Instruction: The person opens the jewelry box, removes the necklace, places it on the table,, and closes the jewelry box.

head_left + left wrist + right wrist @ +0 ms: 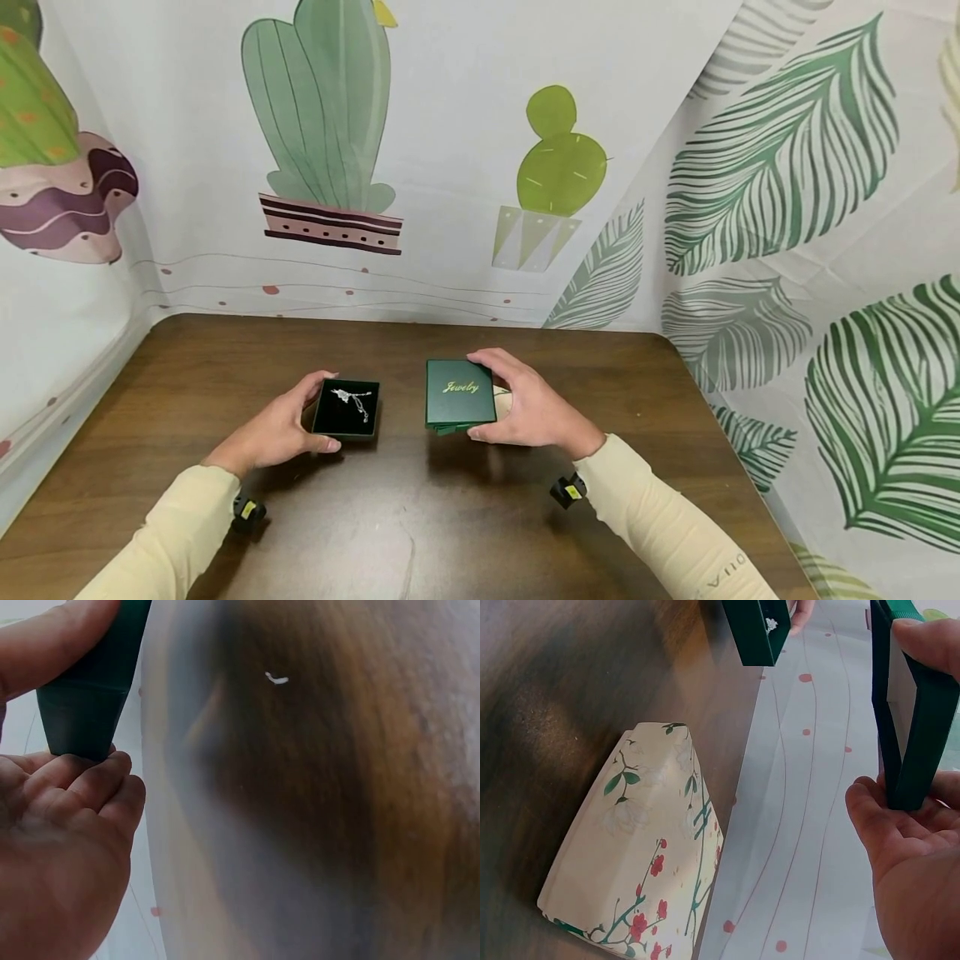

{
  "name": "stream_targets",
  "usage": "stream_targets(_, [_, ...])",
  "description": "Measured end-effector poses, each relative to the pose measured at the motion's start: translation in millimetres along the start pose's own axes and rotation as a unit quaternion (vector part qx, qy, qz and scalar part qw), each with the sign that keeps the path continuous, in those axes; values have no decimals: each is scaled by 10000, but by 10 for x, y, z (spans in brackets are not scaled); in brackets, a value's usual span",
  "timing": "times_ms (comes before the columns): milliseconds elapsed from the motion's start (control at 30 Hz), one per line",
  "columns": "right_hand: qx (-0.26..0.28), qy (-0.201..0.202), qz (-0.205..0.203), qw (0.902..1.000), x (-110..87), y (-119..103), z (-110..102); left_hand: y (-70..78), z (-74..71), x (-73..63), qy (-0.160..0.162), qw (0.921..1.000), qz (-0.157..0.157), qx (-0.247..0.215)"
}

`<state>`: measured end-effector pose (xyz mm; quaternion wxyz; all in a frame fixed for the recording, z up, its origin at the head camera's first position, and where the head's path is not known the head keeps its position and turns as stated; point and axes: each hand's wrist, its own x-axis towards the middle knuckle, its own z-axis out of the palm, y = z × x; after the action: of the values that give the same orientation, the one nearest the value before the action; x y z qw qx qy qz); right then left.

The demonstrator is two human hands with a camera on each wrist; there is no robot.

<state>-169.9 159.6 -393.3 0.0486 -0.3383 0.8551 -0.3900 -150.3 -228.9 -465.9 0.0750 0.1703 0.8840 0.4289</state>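
Across the middle of the brown table [360, 517], everything sits within easy reach. Largest of the things is probably the beige floral box [634, 840], resting on the wood near the right hand [536, 408]; it looks like stiff card, light, and best lifted by its side walls. Next comes the green lid [460, 396], lettered "Jewelry" in gold. The right hand has it clamped at 2 opposite edges, thumb against fingers, and the right wrist view shows its pale hollow inside. It should handle as light, rigid board, smooth enough to slip a little; the thin walls could dent under a hard squeeze, so the edges near the corners make the safer hold. Slightly smaller is the green box base [345, 419], apart from the lid, gripped by the left hand [273, 425] between thumb and fingers at 2 opposite sides. It too should be light and stiff: stay on the outer walls and keep it level. Smallest is the silver chain [342, 395], lying on the black lining inside the base. It is likely limp, slick and delicate, prone to tangle; whether it is fastened down I cannot tell. A fingertip pinch near an end would suit it.
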Motion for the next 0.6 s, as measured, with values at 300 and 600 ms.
stream_targets(300, [93,-19,40,9999,-8,-7,14,-27,-17,3,-23,9998,-53,205])
stream_targets(600, [65,-33,100,9999,-4,-9,15,-31,-21,-6,-67,9994,-143,308])
